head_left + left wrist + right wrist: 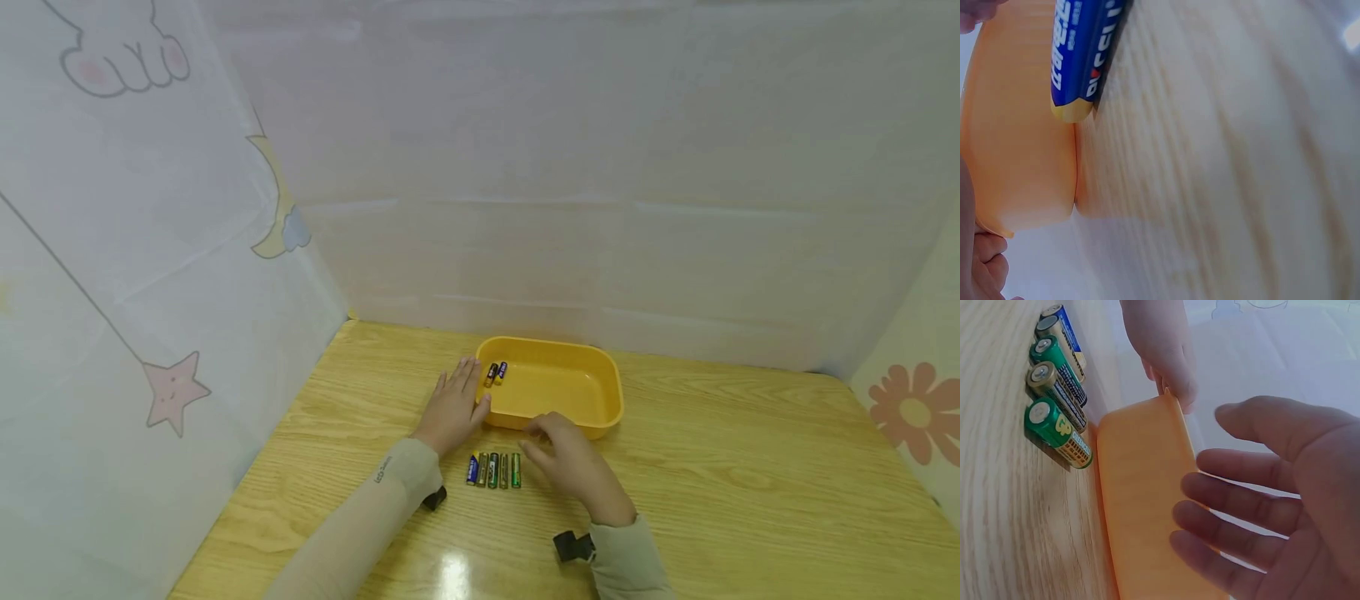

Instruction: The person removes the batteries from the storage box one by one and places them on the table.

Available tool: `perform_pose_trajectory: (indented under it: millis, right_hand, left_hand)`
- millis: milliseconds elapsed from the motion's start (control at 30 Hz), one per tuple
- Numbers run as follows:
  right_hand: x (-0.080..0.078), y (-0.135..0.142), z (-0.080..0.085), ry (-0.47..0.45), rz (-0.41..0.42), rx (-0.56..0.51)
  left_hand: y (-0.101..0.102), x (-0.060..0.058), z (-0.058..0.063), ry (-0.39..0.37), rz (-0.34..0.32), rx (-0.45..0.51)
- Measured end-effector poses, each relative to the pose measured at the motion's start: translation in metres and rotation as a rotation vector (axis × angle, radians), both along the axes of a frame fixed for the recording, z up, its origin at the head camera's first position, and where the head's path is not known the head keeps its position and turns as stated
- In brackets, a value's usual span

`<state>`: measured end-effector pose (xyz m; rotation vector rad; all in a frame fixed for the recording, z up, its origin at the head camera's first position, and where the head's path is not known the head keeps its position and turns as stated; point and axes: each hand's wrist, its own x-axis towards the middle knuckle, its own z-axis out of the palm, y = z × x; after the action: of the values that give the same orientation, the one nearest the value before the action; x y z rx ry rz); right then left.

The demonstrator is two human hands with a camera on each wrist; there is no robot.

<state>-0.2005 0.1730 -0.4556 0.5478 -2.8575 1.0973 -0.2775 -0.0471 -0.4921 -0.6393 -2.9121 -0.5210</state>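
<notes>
My left hand (450,412) holds the yellow plastic tray (600,408) by its near left corner, thumb at the rim and fingers along the left side. My right hand (573,467) hovers over the tray's near side with loosely bent, spread fingers and nothing in them. Just before the tray, several batteries stand in a side-by-side row: a blue one (1085,56) at the left end, gold and green ones between, and a green one (1060,431) nearest my right hand. Inside the tray, a dark-and-copper battery (491,374) and a purple-and-yellow battery (501,372) lie at the left.
The wood-grain table (750,467) extends widely to the right of the tray. A pale sheet (600,208) hangs behind it, and a printed sheet (150,250) closes off the left side. Black straps (573,547) circle both wrists.
</notes>
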Motion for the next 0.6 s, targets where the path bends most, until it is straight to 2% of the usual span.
perform_pose_trajectory:
  millis: [333, 600]
  right_hand:
    - [-0.0028, 0.0031, -0.0036, 0.209, -0.086, -0.148]
    - [-0.0091, 0.0013, -0.0081, 0.337, -0.068, -0.195]
  left_hand:
    - [0.0005, 0.0011, 0.002, -0.018, -0.001, 0.004]
    - [0.0009, 0.0021, 0.0032, -0.027, -0.002, 0.007]
